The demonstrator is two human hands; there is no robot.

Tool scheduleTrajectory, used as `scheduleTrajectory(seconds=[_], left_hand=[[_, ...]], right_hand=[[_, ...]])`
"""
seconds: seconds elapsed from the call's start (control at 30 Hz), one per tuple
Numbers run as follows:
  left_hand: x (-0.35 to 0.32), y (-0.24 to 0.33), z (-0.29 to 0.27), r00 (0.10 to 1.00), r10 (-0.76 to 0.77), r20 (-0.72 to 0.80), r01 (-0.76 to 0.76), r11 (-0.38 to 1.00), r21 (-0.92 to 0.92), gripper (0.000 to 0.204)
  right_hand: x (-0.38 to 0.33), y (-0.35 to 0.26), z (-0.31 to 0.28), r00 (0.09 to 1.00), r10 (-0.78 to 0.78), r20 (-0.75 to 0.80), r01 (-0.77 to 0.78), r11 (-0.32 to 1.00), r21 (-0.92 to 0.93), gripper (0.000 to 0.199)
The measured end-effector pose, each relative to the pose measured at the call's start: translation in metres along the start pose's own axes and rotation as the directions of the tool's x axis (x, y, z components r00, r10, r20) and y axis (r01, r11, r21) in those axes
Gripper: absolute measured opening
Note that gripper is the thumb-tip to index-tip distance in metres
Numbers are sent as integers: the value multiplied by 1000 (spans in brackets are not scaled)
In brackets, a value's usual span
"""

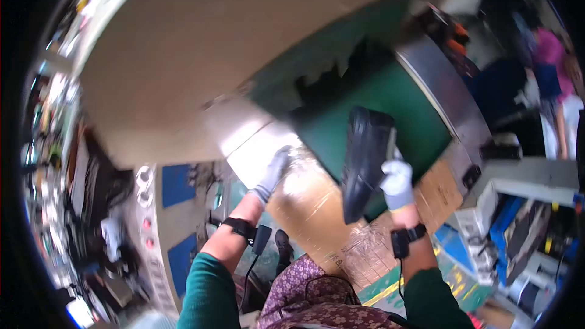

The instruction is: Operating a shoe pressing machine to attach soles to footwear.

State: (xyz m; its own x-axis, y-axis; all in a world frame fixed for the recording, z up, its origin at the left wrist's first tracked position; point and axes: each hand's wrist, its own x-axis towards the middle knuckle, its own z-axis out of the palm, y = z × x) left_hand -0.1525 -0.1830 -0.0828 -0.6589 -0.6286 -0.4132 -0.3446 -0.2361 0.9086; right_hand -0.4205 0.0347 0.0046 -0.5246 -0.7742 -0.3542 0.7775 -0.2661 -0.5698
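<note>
A black shoe (365,161) hangs over the green belt (420,109), its long side toward me. My right hand (397,178), in a pale work glove, is closed on the shoe's right edge. To the left, my gloved left hand (277,167) lies along the shiny, cardboard-covered ledge (304,201) with its fingers stretched out and nothing seen in them. Some blur softens that hand's outline. Both wrists carry black straps with small boxes.
A big tan machine hood (201,42) arches over the belt's far side. On the left stands a control panel (149,231) with red buttons. Grey and blue equipment (518,219) fills the right. A person in pink (551,55) is at far right.
</note>
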Motion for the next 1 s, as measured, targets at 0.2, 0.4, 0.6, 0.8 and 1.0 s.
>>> scheduleTrajectory(seconds=[0.2, 0.4, 0.6, 0.8, 1.0], left_hand=[[-189, 75, 60, 570, -74, 818, 788, 330, -520, 90], [-339, 77, 14, 741, 652, 161, -622, 756, -201, 50], [-437, 17, -107, 912, 112, -395, -375, 617, -692, 49], [-475, 96, -279, 672, 290, -682, -671, -152, -726, 61], [-496, 140, -327, 531, 399, -748, -756, -177, -631, 58]], right_hand=[[-76, -9, 153, 570, 475, 671, -55, 837, -545, 92], [-154, 88, 265, -137, 808, 573, 428, 570, -701, 65], [-228, 171, 387, 68, 446, 892, 952, 238, -191, 53], [-276, 285, 411, 313, 536, 784, 486, 619, -617, 115], [-307, 378, 481, 507, 356, 785, 168, 852, -495, 104]])
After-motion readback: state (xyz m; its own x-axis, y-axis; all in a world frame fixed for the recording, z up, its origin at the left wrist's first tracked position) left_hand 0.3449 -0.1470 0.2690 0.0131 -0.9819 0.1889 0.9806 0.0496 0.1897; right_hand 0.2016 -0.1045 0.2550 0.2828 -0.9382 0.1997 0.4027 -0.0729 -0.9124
